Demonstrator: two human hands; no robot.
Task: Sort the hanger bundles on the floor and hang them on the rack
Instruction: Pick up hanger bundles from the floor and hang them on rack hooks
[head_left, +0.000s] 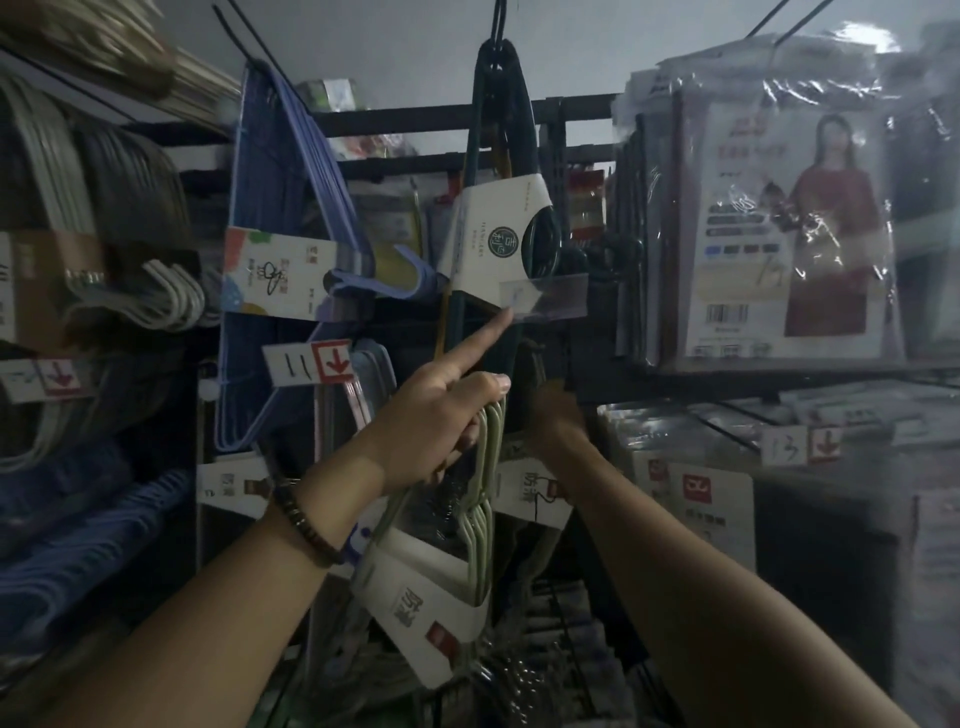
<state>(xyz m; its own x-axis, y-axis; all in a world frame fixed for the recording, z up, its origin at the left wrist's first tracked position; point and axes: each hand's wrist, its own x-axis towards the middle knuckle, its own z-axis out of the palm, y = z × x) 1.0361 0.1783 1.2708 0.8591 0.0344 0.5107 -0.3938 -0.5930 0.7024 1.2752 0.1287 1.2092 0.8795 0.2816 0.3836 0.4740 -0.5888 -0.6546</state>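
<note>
The left hand (436, 410) grips the pale green hanger bundle (480, 525) by its hooks, thumb and lower fingers curled round them, index finger pointing at a clear tag (543, 296) just above its tip, so this bundle is not yet on the rack (576, 106). Above those fingers a dark green bundle (501, 228) and a blue bundle (283, 197) already hang, so the job looks partly done. The right hand (558, 415) reaches into shadow just beside; how its fingers lie I cannot tell.

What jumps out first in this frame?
The left hand, centre frame, grips a pale green hanger bundle while its index finger points up at a clear label strip. Above it hangs a dark green hanger bundle, with blue hangers to the left.
</note>
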